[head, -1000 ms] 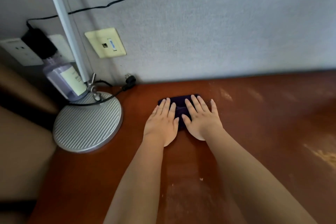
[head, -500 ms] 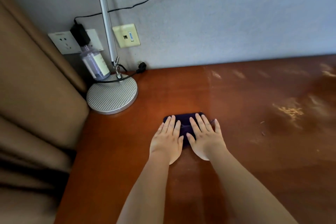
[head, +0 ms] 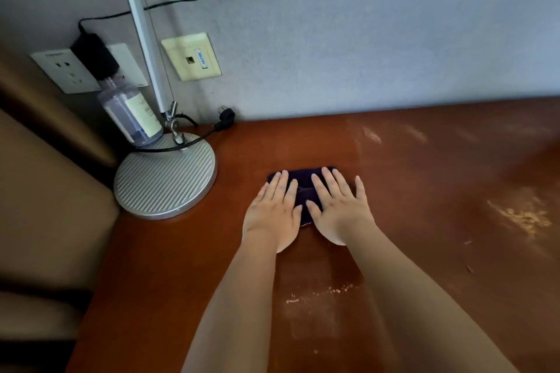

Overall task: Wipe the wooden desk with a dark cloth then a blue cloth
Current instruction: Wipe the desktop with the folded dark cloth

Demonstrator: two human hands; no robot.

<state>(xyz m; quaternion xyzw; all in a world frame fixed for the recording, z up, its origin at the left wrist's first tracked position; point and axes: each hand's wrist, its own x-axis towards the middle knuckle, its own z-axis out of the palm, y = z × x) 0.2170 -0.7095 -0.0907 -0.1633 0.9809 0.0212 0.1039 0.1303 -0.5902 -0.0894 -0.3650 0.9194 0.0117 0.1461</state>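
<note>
The dark cloth (head: 303, 188) lies folded flat on the wooden desk (head: 424, 179), in the back-left part of the surface, near the back edge along the wall and well apart from the front edge; the round lamp base (head: 165, 179) at the back-left corner is near it but not touching. The left hand (head: 272, 212) and right hand (head: 338, 209) lie side by side on the cloth, fingers straight and spread, palms down, pressing; neither hand curls round anything, so both are flat and open. Only the far edge of the cloth and a strip between the hands show; the rest is covered.

Handling, as I judge it: the cloth is soft, light and limp, w/ no stiffness of its own; it will slide easily on the smooth varnish, and it will bunch or unfold if pushed from one edge only. Flat pressure from above, approx. over its middle, is the good hold; a pinch at a corner would only drag it into a rope. Not fragile.

Pale dusty marks remain near the right edge and toward the front edge between the forearms, so the dark-cloth pass seems unfinished; no blue cloth is in view. A clear bottle (head: 130, 115) stands behind the lamp base at the corner; care there.
</note>
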